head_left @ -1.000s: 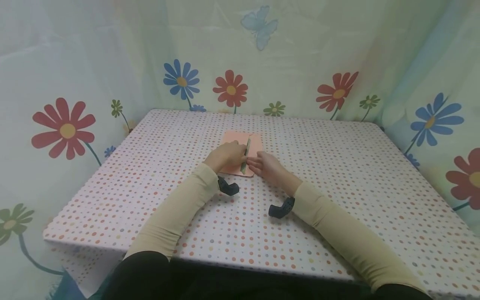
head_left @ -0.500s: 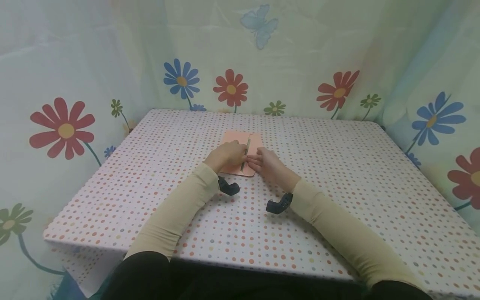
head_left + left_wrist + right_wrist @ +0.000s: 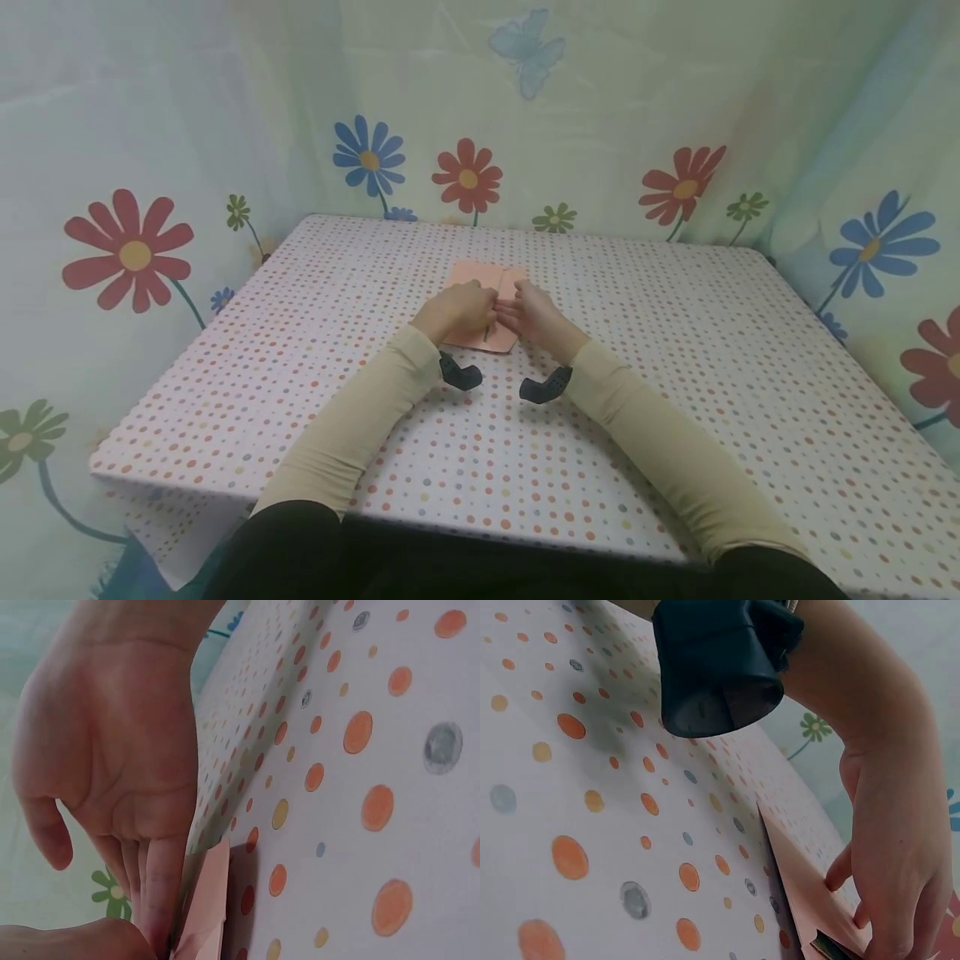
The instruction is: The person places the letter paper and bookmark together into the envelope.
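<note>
A flat pink envelope [image 3: 465,273] lies on the table in the head view. A short piece of a dark green strip [image 3: 826,943] shows along its seam, close to both hands. My left hand [image 3: 453,308] lies over the envelope's left part. Its fingers reach down and bend at the seam, gripping the edge there; the exact contact is partly hidden. My right hand [image 3: 536,315] comes from the right, palm inward and thumb raised. In the left wrist view its straight fingers [image 3: 161,885] press in at the seam, their tips meeting the left hand.
A white dotted cloth [image 3: 337,275] covers the table. Flowered curtains [image 3: 600,108] hang behind it and at both sides. A black wrist mount [image 3: 459,372] sits below the left wrist, and another mount [image 3: 546,387] below the right wrist, above the cloth.
The right hand and forearm have moved left, closer to the left hand. The green strip has narrowed until only a short piece shows. The left hand has stayed nearly still.
</note>
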The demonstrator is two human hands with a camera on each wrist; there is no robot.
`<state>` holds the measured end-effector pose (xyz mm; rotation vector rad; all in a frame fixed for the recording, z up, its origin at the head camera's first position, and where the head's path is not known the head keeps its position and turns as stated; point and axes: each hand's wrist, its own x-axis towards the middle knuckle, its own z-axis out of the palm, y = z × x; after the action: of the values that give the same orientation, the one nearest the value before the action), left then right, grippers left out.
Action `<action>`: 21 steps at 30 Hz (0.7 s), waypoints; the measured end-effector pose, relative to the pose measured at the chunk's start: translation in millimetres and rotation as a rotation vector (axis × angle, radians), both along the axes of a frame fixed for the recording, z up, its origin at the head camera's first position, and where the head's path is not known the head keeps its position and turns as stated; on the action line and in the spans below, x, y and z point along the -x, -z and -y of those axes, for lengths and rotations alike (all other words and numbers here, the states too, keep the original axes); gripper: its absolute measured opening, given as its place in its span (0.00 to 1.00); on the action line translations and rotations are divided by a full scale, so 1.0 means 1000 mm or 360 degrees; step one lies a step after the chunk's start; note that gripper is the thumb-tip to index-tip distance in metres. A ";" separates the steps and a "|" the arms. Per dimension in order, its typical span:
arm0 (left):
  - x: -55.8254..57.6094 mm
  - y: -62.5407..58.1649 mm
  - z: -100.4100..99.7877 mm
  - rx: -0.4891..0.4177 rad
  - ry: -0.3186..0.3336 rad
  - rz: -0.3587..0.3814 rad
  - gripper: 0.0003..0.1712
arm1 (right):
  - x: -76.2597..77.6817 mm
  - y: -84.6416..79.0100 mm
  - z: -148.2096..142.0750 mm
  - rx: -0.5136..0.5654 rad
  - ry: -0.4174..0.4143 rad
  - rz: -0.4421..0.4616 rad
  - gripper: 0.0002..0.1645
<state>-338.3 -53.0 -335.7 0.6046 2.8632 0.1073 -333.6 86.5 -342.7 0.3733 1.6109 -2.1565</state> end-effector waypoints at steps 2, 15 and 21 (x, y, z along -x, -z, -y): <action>0.001 0.001 -0.001 0.0009 0.0012 0.0004 0.23 | -0.002 0.002 -0.003 0.0045 -0.0005 0.0024 0.38; 0.000 0.001 0.009 0.0046 0.0057 -0.0010 0.24 | -0.010 0.006 0.008 0.0007 -0.0077 -0.0024 0.36; 0.002 0.004 0.006 0.0033 0.0071 -0.0020 0.24 | -0.007 0.009 0.000 0.0015 -0.0040 -0.0031 0.35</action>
<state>-340.6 -59.5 -339.5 0.6671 2.8572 0.0671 -326.5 86.5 -352.2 0.3282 1.6071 -2.1548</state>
